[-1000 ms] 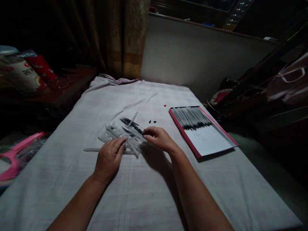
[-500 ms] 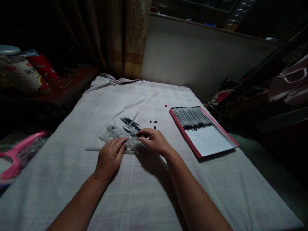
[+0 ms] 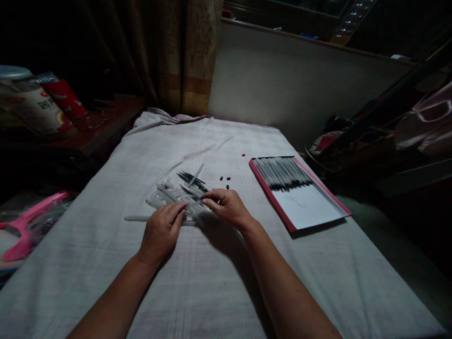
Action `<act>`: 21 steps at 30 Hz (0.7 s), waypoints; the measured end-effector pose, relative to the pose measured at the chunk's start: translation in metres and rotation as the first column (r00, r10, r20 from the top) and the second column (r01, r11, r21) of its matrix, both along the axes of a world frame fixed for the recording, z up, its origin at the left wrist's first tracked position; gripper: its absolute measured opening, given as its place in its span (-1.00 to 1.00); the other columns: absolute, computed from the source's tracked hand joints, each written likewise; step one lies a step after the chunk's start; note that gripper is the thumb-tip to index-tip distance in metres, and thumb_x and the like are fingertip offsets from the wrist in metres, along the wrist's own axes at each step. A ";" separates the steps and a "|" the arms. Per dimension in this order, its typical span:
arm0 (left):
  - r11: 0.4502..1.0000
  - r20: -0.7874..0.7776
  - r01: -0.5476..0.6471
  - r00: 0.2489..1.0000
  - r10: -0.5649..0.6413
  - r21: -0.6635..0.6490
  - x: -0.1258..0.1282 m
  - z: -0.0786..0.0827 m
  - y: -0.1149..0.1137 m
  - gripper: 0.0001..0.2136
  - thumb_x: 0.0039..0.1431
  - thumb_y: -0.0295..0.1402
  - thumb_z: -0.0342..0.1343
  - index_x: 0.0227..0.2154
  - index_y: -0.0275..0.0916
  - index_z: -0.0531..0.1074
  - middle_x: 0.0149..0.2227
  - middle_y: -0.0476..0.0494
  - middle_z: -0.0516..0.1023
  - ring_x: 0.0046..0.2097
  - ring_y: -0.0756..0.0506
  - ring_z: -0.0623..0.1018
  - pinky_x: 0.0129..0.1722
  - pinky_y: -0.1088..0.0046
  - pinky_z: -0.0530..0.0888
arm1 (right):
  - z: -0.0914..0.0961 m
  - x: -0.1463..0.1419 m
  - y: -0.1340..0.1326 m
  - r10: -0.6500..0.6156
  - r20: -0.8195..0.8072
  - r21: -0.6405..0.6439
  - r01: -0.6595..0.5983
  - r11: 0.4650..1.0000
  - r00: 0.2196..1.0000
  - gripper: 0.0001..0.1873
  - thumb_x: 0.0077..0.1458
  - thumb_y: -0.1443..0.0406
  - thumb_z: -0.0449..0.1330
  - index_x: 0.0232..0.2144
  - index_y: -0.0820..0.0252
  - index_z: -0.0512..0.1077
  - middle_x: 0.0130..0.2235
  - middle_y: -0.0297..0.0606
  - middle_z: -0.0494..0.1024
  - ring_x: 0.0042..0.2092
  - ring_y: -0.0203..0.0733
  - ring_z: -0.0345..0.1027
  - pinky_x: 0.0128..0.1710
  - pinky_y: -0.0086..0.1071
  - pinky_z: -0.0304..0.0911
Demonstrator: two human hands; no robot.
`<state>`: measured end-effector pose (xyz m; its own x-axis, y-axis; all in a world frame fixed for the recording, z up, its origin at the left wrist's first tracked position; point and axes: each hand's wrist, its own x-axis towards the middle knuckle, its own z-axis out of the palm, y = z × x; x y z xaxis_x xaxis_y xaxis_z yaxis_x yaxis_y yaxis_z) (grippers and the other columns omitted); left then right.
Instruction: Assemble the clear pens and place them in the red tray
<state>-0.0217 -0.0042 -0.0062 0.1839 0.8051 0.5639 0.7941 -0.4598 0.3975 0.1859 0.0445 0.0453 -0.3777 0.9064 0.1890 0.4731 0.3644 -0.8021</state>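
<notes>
Between my two hands runs a translucent pen barrel. The fingertips of my left hand are closed on its left end, and the thumb and fingers of my right hand pinch its right end. Just under and beyond them lies a loose pile of clear, whitish pen barrels, partly hidden by the hands. Dark, thin pen refills lie at the far side of the pile. One longer barrel sticks out to the left, beside my left wrist.
Right of my hands, a shallow pink-edged box holds a row of clear pens with black ends. Several small black plugs and a red bit lie on the white cloth. Jars stand on a side table at left.
Both hands stay almost in place over the pile. The pen barrel shows a little more plainly between the fingertips now. Box and pile are unchanged.
</notes>
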 end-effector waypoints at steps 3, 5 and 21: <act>1.000 0.039 0.006 0.999 -0.006 0.003 0.001 0.000 0.000 -0.72 0.37 -0.26 -0.07 -0.08 -0.18 0.52 -0.17 -0.17 0.66 -0.15 -0.16 0.62 -0.13 0.30 0.54 | 0.000 0.000 0.000 -0.006 0.075 0.028 0.004 1.000 0.997 -0.85 0.16 0.31 0.24 -0.38 0.14 0.63 -0.35 -0.29 0.66 -0.33 -0.27 0.47 -0.31 -0.47 0.21; 1.000 0.052 0.016 0.999 -0.016 0.012 0.002 0.001 0.000 -0.73 0.37 -0.26 -0.06 -0.08 -0.19 0.52 -0.17 -0.18 0.66 -0.16 -0.16 0.62 -0.13 0.30 0.54 | -0.001 -0.001 0.000 -0.017 0.148 0.053 0.010 0.999 0.989 -0.78 0.19 0.26 0.22 -0.46 0.17 0.60 -0.44 -0.29 0.62 -0.40 -0.28 0.41 -0.38 -0.47 0.14; 0.999 0.041 0.014 0.999 -0.012 -0.033 0.002 0.001 -0.001 -0.70 0.37 -0.25 -0.08 -0.09 -0.20 0.53 -0.19 -0.18 0.66 -0.16 -0.16 0.62 -0.13 0.31 0.55 | -0.008 0.005 0.001 0.068 -0.016 -0.026 -0.069 0.997 0.998 -0.85 0.13 0.32 0.20 -0.28 0.18 0.57 -0.34 -0.30 0.62 -0.33 -0.29 0.42 -0.27 -0.45 0.24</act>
<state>-0.0198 -0.0048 -0.0048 0.1715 0.8212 0.5442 0.7708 -0.4559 0.4450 0.1914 0.0453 0.0376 -0.4362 0.8833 0.1716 0.4353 0.3740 -0.8189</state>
